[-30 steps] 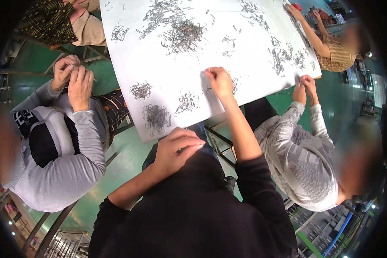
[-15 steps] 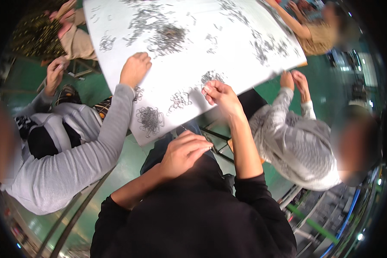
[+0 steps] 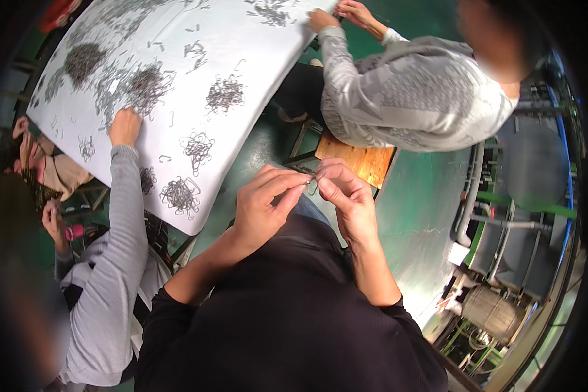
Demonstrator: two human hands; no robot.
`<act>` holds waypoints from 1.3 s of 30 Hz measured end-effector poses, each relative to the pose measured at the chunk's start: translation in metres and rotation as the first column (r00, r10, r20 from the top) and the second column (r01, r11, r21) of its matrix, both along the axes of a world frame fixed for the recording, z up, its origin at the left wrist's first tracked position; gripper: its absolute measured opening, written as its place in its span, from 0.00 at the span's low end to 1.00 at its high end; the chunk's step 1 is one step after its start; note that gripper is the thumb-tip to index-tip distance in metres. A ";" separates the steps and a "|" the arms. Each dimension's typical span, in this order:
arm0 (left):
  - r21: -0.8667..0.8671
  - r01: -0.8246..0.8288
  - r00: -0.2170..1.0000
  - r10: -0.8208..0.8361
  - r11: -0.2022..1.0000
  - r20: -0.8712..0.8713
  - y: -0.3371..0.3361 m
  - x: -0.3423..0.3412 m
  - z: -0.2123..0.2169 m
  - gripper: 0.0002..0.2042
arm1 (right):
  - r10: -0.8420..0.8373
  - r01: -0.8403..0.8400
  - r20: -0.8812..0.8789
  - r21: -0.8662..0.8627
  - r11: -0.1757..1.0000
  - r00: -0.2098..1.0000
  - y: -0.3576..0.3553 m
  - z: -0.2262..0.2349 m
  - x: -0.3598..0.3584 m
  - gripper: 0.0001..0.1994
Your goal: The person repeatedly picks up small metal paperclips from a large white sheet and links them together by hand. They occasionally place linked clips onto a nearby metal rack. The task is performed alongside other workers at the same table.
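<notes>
My left hand and my right hand meet in front of my body, off the near edge of the table. Thumb and fingers of the right pinch a small dark bent wire-like piece. The left fingertips are pinched too and nearly touch it; what they hold is too small to make out. Closest on the white tabletop lie a heap of dark looped pieces, another heap and a third.
At the left, a co-worker's grey sleeve reaches across the table, the hand at a dark pile. On the right sits a person in a patterned grey top, beside a wooden stool. Metal racks stand farther right.
My right hand has come back from a heap on the table to meet my left hand. The view has turned to the right, so the table now lies farther left.
</notes>
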State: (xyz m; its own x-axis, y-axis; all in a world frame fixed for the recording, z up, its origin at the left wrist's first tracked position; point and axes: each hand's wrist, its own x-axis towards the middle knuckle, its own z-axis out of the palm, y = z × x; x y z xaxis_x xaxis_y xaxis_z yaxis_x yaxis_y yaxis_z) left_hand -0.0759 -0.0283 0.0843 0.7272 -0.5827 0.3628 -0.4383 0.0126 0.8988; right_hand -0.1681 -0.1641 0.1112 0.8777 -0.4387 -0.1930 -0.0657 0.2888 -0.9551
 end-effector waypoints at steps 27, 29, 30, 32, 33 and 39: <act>-0.152 0.319 0.920 -0.344 0.936 -0.187 -0.121 -0.065 0.000 0.15 | -0.524 0.792 0.593 -0.446 0.417 0.611 -0.223 0.222 -0.241 0.09; -0.131 0.316 0.911 -0.339 0.940 -0.234 -0.123 -0.067 -0.008 0.14 | -0.573 0.818 0.587 -0.460 0.345 0.572 -0.249 0.236 -0.256 0.09; -0.120 0.311 0.913 -0.331 0.943 -0.237 -0.124 -0.067 -0.011 0.14 | -0.590 0.827 0.585 -0.460 0.323 0.556 -0.263 0.243 -0.263 0.09; -0.096 0.304 0.919 -0.318 0.948 -0.233 -0.129 -0.069 -0.016 0.14 | -0.608 0.825 0.570 -0.476 0.303 0.552 -0.291 0.257 -0.277 0.09; -0.080 0.296 0.916 -0.306 0.952 -0.260 -0.132 -0.070 -0.018 0.13 | -0.637 0.839 0.569 -0.479 0.259 0.521 -0.304 0.262 -0.284 0.10; -0.010 0.275 0.925 -0.267 0.961 -0.271 -0.155 -0.075 -0.025 0.13 | -0.650 0.872 0.637 -0.481 0.085 0.415 -0.385 0.286 -0.327 0.11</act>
